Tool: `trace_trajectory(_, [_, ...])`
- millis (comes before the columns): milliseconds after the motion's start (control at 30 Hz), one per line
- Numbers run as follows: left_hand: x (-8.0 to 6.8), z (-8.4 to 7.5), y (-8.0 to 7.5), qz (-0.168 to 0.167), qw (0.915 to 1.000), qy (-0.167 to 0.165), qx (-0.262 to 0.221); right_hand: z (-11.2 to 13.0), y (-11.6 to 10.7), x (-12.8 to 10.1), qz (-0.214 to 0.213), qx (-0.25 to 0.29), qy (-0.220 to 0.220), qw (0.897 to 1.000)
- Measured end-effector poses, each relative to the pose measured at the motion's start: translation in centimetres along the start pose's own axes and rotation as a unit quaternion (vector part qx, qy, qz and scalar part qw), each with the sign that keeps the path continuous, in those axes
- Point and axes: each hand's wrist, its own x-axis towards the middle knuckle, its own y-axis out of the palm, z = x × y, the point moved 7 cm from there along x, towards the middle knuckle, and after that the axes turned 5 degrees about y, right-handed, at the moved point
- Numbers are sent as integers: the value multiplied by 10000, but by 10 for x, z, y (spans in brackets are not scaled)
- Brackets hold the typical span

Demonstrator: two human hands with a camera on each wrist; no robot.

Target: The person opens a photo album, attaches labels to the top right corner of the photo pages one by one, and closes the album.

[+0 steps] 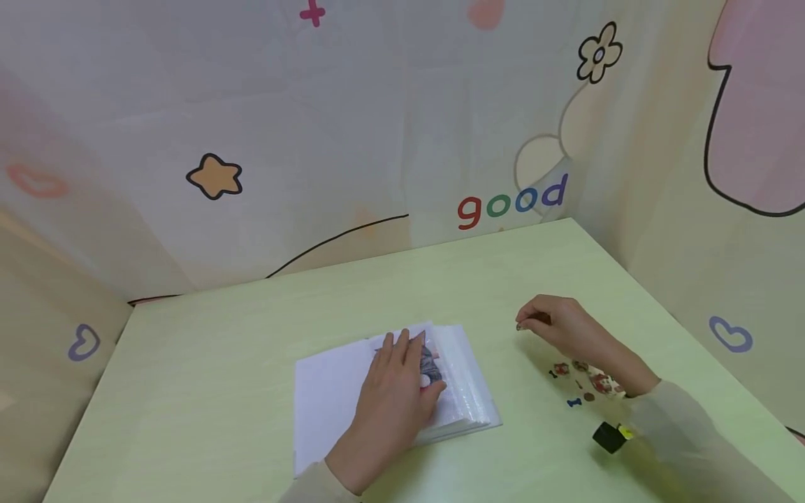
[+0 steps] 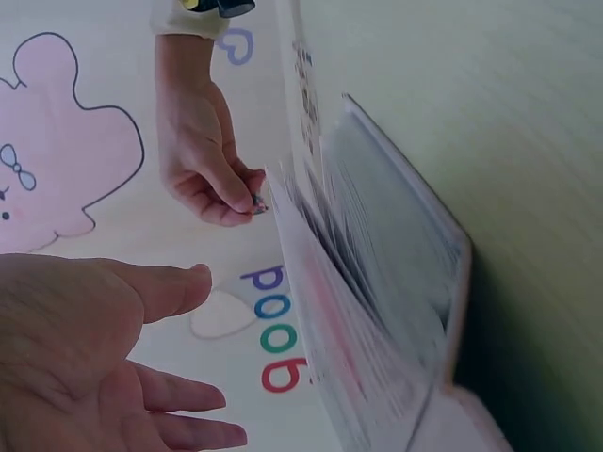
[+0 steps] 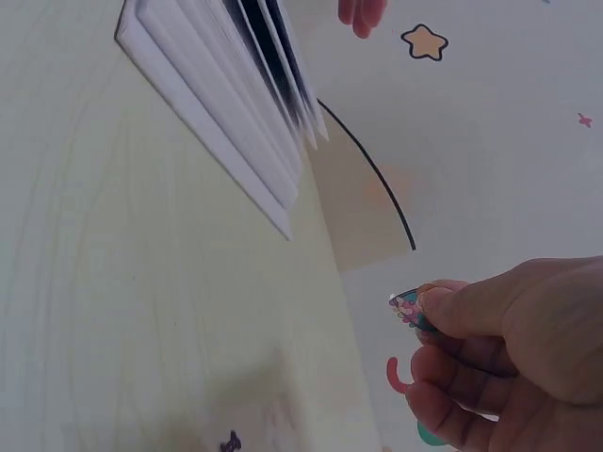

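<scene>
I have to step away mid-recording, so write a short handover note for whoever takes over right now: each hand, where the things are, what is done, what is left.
Left hand: fingers flat, pressing the open album down on the green table.
Right hand: pinches one small sticker, raised off the table to the right of the album.
Loose stickers lie by the right wrist, a small black and yellow object nearer the sleeve.
Done: one sticker picked up, page held open.
Left: this sticker is not yet on the page; the loose ones remain.

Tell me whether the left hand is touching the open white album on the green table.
Touching. In the head view the left hand lies flat, fingers straight, on the open white album, pressing its page down.
</scene>
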Motion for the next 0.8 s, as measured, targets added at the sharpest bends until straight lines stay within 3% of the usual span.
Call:
trace_trajectory(367, [-15,30,-15,-188,9995,-233,-51,31,20,25,198,331,-186,9991])
trace_trajectory(800, [-22,42,-6,-47,9994,-284,-179,65,58,50,599,802,-296,9945])
